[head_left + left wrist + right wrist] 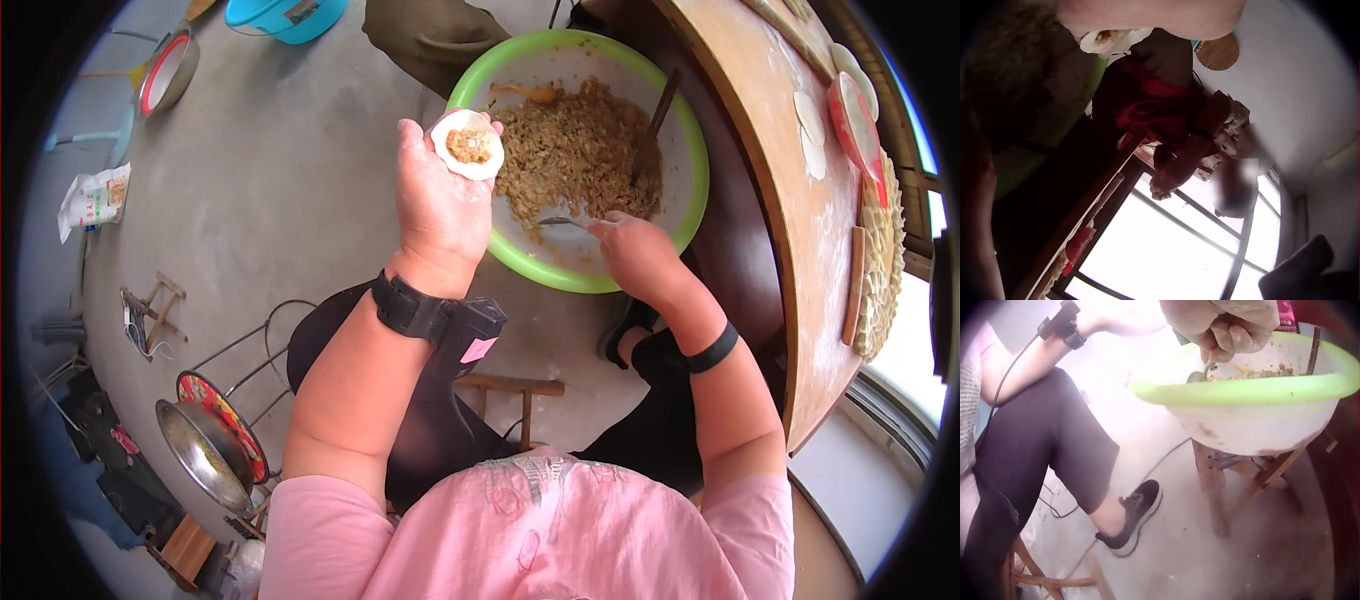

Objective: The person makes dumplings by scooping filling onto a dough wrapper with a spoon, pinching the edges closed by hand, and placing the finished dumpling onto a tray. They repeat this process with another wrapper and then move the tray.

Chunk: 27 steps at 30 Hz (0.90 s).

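Observation:
My left hand is palm up beside the basin, its fingers beneath a round dough wrapper that bears a lump of filling. In the left wrist view the wrapper shows at the edge of the hand. My right hand pinches the handle of a metal spoon over the near side of a green-rimmed basin of chopped filling. From the right wrist view, the hand has curled fingers above the basin's rim, the spoon below them.
A wooden stick leans in the basin. At the right, a floured board holds wrappers, a red-rimmed dish, and many shaped dumplings. A metal bowl stands at lower left, and another person is across the board.

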Tool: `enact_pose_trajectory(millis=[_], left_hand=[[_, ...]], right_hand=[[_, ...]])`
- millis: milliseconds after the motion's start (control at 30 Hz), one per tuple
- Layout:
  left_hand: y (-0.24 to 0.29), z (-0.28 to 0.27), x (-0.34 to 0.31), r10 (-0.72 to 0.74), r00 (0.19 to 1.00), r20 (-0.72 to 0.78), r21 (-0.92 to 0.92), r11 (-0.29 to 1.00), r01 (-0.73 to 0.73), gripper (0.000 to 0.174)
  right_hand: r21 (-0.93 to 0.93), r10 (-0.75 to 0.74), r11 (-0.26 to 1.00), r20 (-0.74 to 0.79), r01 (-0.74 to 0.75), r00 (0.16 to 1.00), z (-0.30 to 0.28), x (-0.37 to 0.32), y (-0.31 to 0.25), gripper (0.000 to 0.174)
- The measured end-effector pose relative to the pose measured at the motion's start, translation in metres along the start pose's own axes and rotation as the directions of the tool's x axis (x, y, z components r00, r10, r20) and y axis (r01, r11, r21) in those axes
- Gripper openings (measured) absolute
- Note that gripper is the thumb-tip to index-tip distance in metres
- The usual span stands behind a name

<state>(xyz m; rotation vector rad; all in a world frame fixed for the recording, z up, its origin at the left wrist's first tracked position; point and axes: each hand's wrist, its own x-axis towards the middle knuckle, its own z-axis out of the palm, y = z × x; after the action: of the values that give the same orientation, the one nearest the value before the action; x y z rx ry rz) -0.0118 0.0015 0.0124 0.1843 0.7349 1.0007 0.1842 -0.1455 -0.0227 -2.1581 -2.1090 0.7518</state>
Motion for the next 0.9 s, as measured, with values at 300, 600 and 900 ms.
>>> enact_pose_trajectory(millis=[300,600,900], left_hand=[[-0.004,-0.004,0.003,-0.012,1.0,0.025,0.07,0.997,0.011,0.063],[0.005,0.001,0.001,0.11,0.994,-0.01,0.117,0.987,-0.108,0.062],[-0.008,0.004,-0.006,-0.264,0.956,0.126,0.054,0.964,0.259,0.075]], right_hand=[[0.143,0.066,0.983,0.286,-0.111,0.956,0.007,0.005,-0.011,0.044],[0.862,0.127,0.319,0.374,-0.395,0.919,-0.037,0.008,-0.022,0.043],[0.307,-0.086,0.927,-0.381,0.213,0.921,-0.042,-0.001,-0.03,0.045]])
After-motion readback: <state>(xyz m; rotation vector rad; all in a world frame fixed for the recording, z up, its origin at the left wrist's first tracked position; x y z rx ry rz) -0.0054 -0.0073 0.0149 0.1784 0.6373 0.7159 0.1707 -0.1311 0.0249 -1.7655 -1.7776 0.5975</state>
